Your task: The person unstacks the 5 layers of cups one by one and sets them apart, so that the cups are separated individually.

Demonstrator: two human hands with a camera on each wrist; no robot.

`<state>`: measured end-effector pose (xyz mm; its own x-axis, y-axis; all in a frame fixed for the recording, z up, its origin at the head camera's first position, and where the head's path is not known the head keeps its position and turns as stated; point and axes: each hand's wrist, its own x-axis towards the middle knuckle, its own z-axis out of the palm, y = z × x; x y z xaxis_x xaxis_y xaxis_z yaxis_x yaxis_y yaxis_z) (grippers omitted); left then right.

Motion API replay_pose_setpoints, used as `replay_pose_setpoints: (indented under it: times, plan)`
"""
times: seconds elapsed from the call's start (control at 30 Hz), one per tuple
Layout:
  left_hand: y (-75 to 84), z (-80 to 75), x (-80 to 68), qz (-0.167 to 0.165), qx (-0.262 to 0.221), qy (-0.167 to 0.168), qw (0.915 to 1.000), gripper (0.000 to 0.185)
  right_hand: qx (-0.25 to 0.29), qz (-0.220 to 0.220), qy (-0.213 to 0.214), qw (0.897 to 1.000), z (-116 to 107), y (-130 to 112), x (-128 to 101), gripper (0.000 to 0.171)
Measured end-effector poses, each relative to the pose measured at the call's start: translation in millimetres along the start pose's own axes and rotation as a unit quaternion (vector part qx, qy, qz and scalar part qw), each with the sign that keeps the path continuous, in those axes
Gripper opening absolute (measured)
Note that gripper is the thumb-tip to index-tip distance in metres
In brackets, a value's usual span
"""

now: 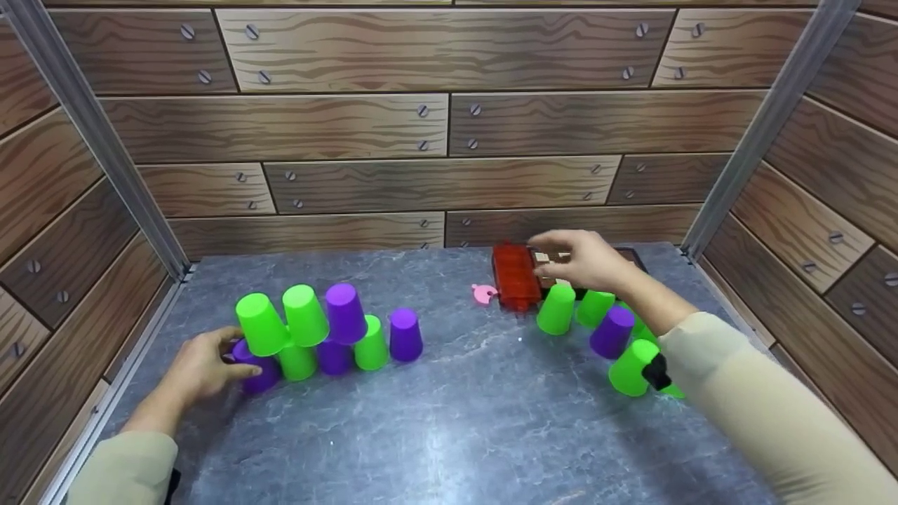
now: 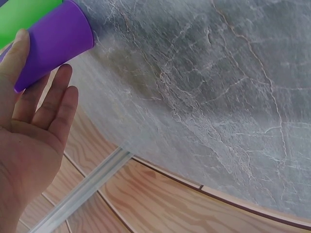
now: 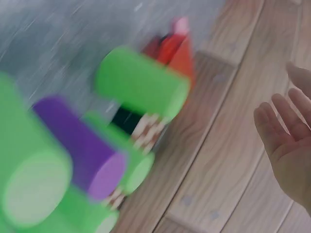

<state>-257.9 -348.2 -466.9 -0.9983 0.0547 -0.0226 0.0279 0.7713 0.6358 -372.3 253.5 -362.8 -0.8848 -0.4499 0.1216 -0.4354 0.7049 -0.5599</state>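
My left hand (image 1: pixel 203 365) holds the purple cup (image 1: pixel 258 375) at the left end of a row of upside-down cups, thumb on one side and fingers on the other. In that row stand a green cup (image 1: pixel 298 362) and several more in green and purple. Two green cups and a purple cup (image 1: pixel 345 313) rest on top as a second layer. My right hand (image 1: pixel 586 261) hovers with nothing in it, fingers and thumb apart, above a loose group of upside-down cups, among them a green cup (image 1: pixel 556 311) and a purple cup (image 1: pixel 612 332). The right sleeve partly hides this group.
Behind the right-hand cups lie a red see-through case (image 1: pixel 517 277) and a checkered board, partly covered by my right hand. A pink flat piece (image 1: pixel 483 294) lies beside the case. Wood-patterned walls (image 1: pixel 449 126) enclose the grey marbled table (image 1: pixel 449 421) at the back and sides.
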Motion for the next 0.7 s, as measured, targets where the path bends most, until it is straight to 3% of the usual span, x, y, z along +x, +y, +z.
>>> replay_pose_setpoints:
  times: [0.33, 0.5, 0.7]
  plan:
    - [-2.6, 0.4, 0.5, 0.011, 0.003, 0.004, 0.9999, 0.071, 0.092, -0.101, 0.054, 0.989, 56, -90, 30, 0.046]
    - [-2.0, -0.1, 0.9, 0.017, 0.007, 0.009, 0.9998, 0.070, 0.145, -0.119, 0.064, 0.980, 94, -129, 44, 0.048]
    - [-2.5, 0.6, 0.4, 0.019, 0.003, 0.011, 0.9998, 0.067, 0.158, -0.129, 0.070, 0.976, 143, -163, 55, 0.054]
